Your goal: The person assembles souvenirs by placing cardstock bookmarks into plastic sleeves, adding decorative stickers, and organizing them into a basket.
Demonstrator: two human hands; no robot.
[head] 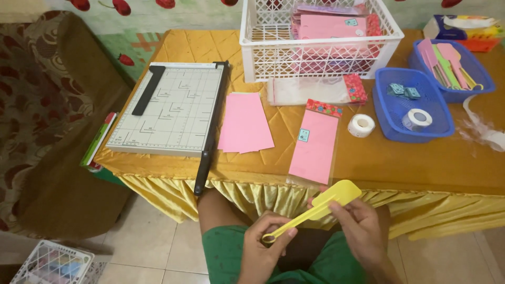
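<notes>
Both my hands hold a yellow plastic spatula-shaped piece over my lap, below the table's front edge. My left hand pinches its thin looped handle end. My right hand grips near the wide flat blade. Just above them, a clear sleeve with a pink paper and a red patterned header lies on the yellow tablecloth, overhanging the edge slightly.
A paper cutter sits at the left, a stack of pink paper beside it. A white crate of packed sleeves stands behind. Blue baskets hold tape and coloured spatulas. A tape roll lies loose.
</notes>
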